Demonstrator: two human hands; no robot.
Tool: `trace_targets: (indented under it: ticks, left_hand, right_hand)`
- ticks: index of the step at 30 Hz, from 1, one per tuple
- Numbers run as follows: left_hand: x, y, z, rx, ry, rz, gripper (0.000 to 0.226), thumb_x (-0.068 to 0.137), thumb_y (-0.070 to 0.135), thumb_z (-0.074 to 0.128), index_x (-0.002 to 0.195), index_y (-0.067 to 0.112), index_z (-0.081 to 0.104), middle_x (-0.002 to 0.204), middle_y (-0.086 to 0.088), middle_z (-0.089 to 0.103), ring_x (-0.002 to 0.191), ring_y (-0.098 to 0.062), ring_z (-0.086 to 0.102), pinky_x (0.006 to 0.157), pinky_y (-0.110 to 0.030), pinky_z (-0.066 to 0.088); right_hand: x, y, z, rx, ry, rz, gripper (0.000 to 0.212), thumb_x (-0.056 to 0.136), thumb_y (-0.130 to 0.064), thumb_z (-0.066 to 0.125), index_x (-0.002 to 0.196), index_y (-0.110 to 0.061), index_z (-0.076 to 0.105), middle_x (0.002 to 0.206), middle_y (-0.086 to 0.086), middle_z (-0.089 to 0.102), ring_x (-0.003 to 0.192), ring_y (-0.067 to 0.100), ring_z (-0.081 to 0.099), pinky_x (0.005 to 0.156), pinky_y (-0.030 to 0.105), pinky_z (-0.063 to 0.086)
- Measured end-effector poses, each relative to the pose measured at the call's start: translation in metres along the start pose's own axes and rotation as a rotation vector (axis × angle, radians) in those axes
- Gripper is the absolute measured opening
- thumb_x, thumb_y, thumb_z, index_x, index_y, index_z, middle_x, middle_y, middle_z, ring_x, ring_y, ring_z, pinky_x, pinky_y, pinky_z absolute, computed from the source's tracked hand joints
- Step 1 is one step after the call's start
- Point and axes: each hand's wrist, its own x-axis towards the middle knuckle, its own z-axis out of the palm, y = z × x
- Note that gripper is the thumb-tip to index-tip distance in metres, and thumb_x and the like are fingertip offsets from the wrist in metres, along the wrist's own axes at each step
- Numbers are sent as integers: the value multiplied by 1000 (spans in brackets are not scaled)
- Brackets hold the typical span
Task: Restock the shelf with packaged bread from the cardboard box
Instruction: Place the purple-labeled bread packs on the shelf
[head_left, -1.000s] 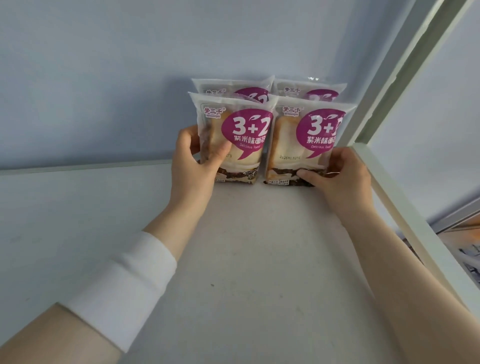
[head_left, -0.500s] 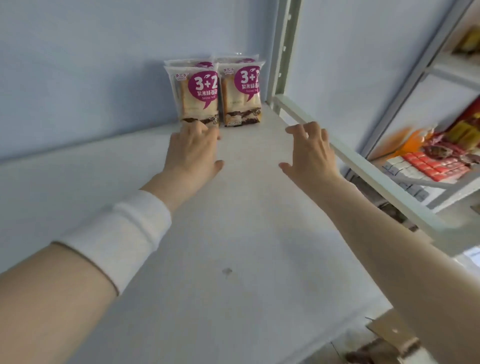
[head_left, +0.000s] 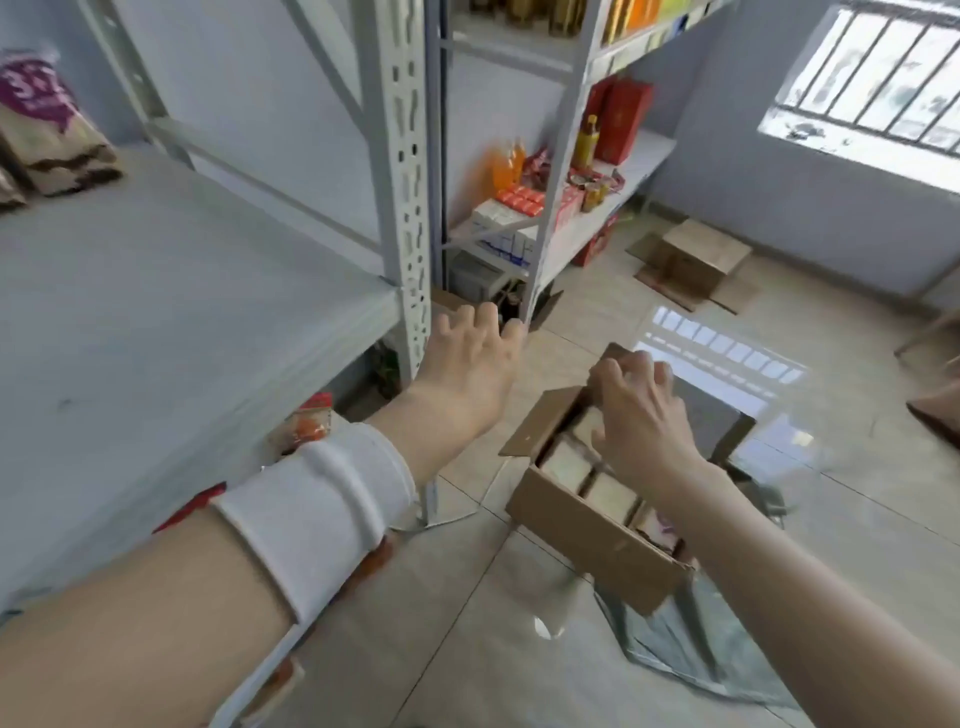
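Several packs of bread (head_left: 566, 460) stand upright and close together in the open cardboard box (head_left: 587, 535) on the floor, just beside the foot of the shelf (head_left: 156, 312). At the far back of that shelf, at the left edge of the view, a few bread packages (head_left: 44, 130) are already standing, and most of the board is bare. The right hand (head_left: 641, 415) is above the far end of the box with its fingers curled and near together; I cannot tell whether they already pinch a pack. The left hand (head_left: 475, 364) is in the air near the shelf post, fingers spread and holding nothing. I judge these packs to be light and soft, with a smooth slippery film, and the bread inside is easily crushed. It is better to take one by the top seam or gently by both flat sides, not squeezing the middle.
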Motion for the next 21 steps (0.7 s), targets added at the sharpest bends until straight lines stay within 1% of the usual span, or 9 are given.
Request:
trace_targets:
  ticks: [3,5,7,9,11,15,18,20,21]
  left_hand:
    - [25,92,40,-42,-119,114,43,86,23,55,123,13,37,124,-14,44,115,-31,44,96,-41,36]
    - [37,144,69,-93,-210,164,43,85,24,56,122,13,38,124,-14,45,116,-32,45,95,-41,37]
    - [50,184,96,-104,-291,193,44,83,25,58,121,14,39,125,-14,45,116,-32,45,94,-41,39]
    - [64,216,121,-101,-363,231,46,83,24,58,123,13,38,126,-14,44,116,-32,45,93,-42,38]
    - [85,241,147,-115,-414,266,47,84,22,58,125,12,37,127,-15,44,117,-33,44,94,-43,38]
    - [133,278,202,-167,-486,296,42,84,22,56,121,13,39,123,-14,47,114,-32,46,92,-43,39]
    - [177,305,251,-206,-570,292,44,84,27,58,121,13,40,124,-13,48,114,-32,47,93,-43,39]
    - [204,321,290,-266,-654,227,47,84,32,60,123,14,40,126,-13,48,117,-31,47,94,-43,40]
    - [218,330,313,-300,-687,197,48,84,35,60,123,14,40,127,-13,48,117,-31,47,95,-43,40]
  right_hand:
    - [-35,101,38,3,-106,217,45,84,-8,57,125,-13,39,125,12,34,116,33,34,89,45,45]
    - [-59,156,64,34,-178,356,42,85,-10,57,123,-12,40,126,14,34,117,34,34,90,45,44]
    - [-74,199,87,48,-246,455,42,83,-12,58,121,-11,40,126,15,35,116,33,35,87,43,45]
    - [-77,230,107,69,-300,518,42,83,-11,58,120,-10,39,125,15,35,115,33,35,87,42,46]
    - [-67,252,127,92,-328,562,40,82,-6,56,118,-11,40,125,14,35,115,33,35,88,41,46]
    - [-35,278,175,191,-398,627,41,83,-7,54,122,-10,39,125,13,36,116,32,35,89,40,45]
    - [-11,293,224,308,-451,697,47,84,-15,59,126,-8,38,127,14,38,119,32,36,96,36,37]
    - [4,297,260,448,-500,780,55,84,-23,63,129,-5,37,129,15,40,122,30,38,101,31,31]
    - [12,300,280,528,-498,824,59,84,-25,64,132,-3,36,130,16,41,124,30,39,102,29,30]
